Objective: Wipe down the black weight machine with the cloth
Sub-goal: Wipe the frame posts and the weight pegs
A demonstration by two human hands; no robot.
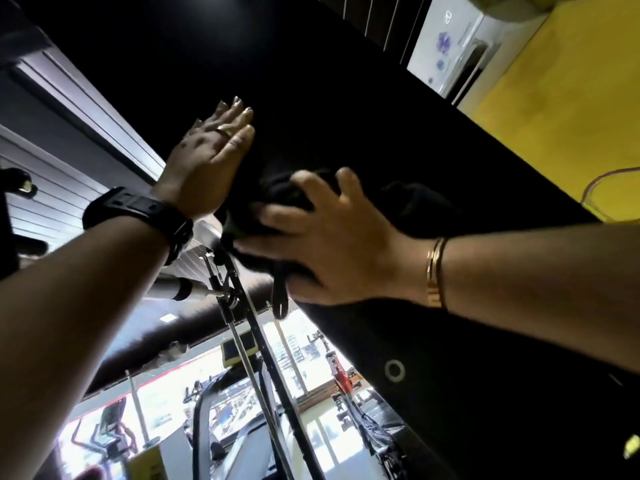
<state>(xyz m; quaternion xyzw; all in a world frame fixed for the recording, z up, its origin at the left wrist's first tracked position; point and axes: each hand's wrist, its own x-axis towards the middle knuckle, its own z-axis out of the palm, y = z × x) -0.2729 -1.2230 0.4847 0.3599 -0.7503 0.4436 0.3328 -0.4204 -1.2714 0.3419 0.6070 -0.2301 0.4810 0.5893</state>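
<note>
Cloth (287, 197), black and bunched, sits just right of the frame's middle, under the fingers of the right hand (332, 244). That hand comes in from the right edge on a bare forearm, with a thin gold bangle (437, 271) on the wrist. Its fingers are spread and bent over the wad, gripping it and pressing it onto the black weight machine (346, 98). A loop of the fabric hangs out below the palm.

Just left of the cloth is the left hand (207, 161), reaching up from the lower left with a black watch (138, 213) on the wrist and a ring (221, 130) on one finger. Its fingers are straight and held together, laid flat against the machine's edge and holding nothing. Whether this hand touches the cloth cannot be told.

The machine's dark panel runs as a broad diagonal band from the upper left to the lower right, behind both hands, with a small pale eyelet (394, 370) in its lower part. Thin black rods (256, 358) drop from below the hands toward the bottom edge. Farther off, exercise machines (114, 424) stand against bright windows along the bottom. A yellow wall (554, 98) and a white unit (450, 46) fill the upper right.
</note>
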